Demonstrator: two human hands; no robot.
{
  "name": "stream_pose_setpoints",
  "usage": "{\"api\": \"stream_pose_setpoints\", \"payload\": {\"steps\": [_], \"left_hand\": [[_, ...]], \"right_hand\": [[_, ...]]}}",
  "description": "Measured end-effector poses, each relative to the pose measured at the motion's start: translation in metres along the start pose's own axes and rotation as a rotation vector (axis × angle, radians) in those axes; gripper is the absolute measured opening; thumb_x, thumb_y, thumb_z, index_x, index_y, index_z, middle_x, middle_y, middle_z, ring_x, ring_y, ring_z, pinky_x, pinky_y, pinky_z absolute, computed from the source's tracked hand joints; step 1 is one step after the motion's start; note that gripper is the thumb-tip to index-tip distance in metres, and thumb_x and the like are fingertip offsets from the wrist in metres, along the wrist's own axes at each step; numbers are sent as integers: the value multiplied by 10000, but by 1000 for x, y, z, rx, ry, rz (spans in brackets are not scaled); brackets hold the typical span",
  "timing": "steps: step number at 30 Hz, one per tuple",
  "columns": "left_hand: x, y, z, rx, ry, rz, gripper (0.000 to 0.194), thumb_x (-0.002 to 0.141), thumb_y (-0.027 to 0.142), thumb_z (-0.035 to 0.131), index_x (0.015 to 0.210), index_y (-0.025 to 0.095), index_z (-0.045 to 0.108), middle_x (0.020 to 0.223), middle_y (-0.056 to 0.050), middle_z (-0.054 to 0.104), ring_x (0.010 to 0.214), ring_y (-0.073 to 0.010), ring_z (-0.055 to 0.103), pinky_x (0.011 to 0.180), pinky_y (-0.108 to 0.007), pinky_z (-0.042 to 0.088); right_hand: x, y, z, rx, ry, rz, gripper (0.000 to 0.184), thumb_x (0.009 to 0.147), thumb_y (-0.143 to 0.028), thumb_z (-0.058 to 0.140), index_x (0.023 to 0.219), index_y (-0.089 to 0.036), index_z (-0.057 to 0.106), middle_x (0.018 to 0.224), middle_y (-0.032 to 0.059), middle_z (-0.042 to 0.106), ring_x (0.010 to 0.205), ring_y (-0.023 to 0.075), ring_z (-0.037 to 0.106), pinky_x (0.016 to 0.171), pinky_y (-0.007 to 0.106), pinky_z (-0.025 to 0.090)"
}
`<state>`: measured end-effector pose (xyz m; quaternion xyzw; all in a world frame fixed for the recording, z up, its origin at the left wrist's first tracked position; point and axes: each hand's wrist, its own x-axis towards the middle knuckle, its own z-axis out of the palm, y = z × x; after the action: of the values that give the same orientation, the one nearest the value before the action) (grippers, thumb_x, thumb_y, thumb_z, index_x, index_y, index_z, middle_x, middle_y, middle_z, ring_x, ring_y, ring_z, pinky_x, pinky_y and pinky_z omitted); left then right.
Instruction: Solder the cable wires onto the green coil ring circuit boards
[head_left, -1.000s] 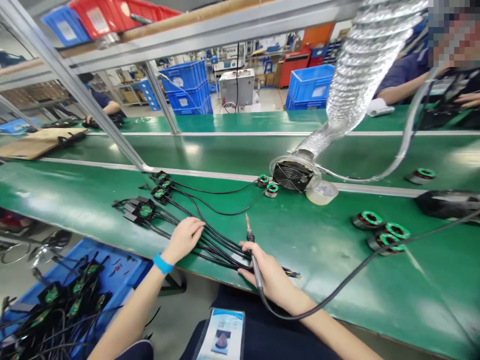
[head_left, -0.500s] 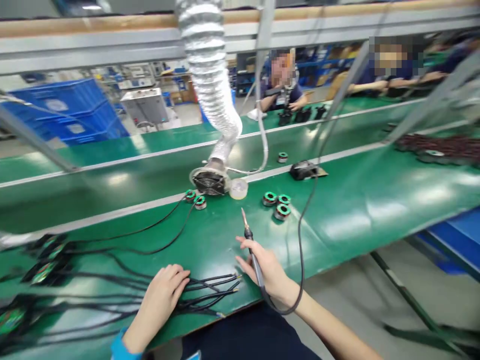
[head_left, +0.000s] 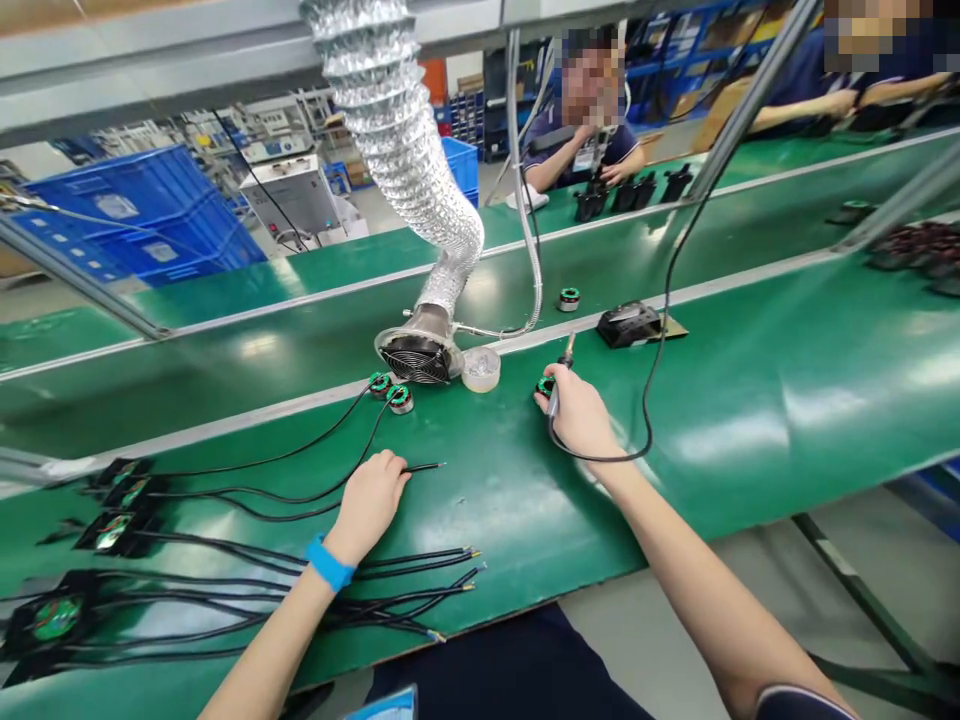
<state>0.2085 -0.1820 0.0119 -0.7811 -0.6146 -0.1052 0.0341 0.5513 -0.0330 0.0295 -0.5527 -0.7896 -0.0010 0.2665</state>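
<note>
My left hand (head_left: 375,497), wearing a blue wristband, is closed around a black cable (head_left: 425,468) whose stripped end points right. Farther right, my right hand (head_left: 583,410) grips a soldering iron (head_left: 567,358), its tip pointing up and away. Its fingers are at a small wound motor coil with a green top (head_left: 543,387); whether they pinch it is unclear, and the hand covers the other nearby coils. Two similar coils (head_left: 400,399) with cables attached stand by the fan. Several more black cables (head_left: 405,590) lie below my left hand, running to black parts with green circuit boards (head_left: 56,615).
A silver duct (head_left: 450,225) hangs down to a fan hood (head_left: 416,358), beside a round whitish container (head_left: 481,371). Behind lie a black holder (head_left: 630,325) and a single coil (head_left: 568,300). A co-worker (head_left: 581,130) sits across the bench. Coils are piled far right (head_left: 919,250).
My left hand has moved up and right, bringing a cable away from the bundle. The right hand has carried the soldering iron up and right to the coils. The view has shifted slightly.
</note>
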Motion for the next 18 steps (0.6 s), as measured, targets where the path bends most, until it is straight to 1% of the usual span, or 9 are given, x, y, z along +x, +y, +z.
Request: {"api": "stream_pose_setpoints", "payload": {"steps": [2, 5, 7, 9, 12, 14, 16, 18], "left_hand": [[15, 9, 2, -1, -55, 42, 135, 1028, 267, 541, 1011, 205, 661, 967, -82, 676, 906, -256, 632, 803, -391, 519], [31, 23, 4, -109, -108, 83, 145, 1029, 254, 536, 984, 201, 663, 979, -85, 673, 920, -257, 609, 824, -400, 506], [36, 27, 5, -228, -116, 68, 180, 1038, 242, 508, 935, 202, 650, 962, -81, 666, 914, -251, 598, 824, -394, 496], [37, 28, 7, -392, -99, 6, 196, 1045, 253, 487, 925, 202, 633, 952, -73, 657, 898, -235, 599, 815, -375, 490], [32, 26, 8, -681, -71, -148, 184, 1039, 309, 503, 994, 197, 641, 936, -56, 661, 826, -197, 611, 774, -329, 486], [30, 25, 6, -820, -60, -224, 219, 1020, 355, 535, 1026, 194, 682, 946, -58, 675, 804, -185, 616, 747, -308, 475], [30, 25, 2, -921, -62, -266, 262, 994, 401, 572, 989, 190, 728, 951, -64, 683, 801, -182, 617, 718, -293, 461], [31, 26, -2, -1019, -72, -305, 284, 955, 434, 627, 910, 181, 748, 910, -61, 679, 764, -170, 603, 678, -278, 443]], "right_hand": [[5, 3, 3, -1, -23, 12, 303, 892, -175, 603, 1187, -153, 535, 997, 141, 693, 847, 295, 652, 731, 352, 434], [5, 3, 2, 28, 1, 30, 293, 880, -177, 603, 1165, -162, 533, 979, 134, 683, 869, 297, 644, 760, 356, 434], [-1, -1, -1, 85, 23, 28, 287, 879, -190, 604, 1156, -175, 527, 985, 124, 674, 867, 291, 636, 773, 359, 444], [-11, -10, -6, 156, 24, 1, 288, 881, -187, 601, 1157, -188, 521, 1004, 117, 666, 873, 285, 630, 783, 362, 456], [-33, -34, -11, 263, -13, -53, 292, 888, -156, 596, 1165, -204, 516, 1031, 111, 655, 900, 284, 629, 808, 376, 482], [-47, -55, -11, 367, -58, -82, 302, 896, -140, 606, 1171, -219, 511, 1040, 98, 651, 924, 278, 640, 826, 379, 505], [-58, -77, -7, 495, -115, -113, 327, 906, -122, 616, 1192, -236, 504, 1073, 89, 655, 963, 265, 657, 850, 374, 526], [-64, -96, -1, 609, -173, -147, 348, 919, -106, 622, 1213, -247, 499, 1147, 96, 658, 1010, 252, 674, 867, 364, 543]]}}
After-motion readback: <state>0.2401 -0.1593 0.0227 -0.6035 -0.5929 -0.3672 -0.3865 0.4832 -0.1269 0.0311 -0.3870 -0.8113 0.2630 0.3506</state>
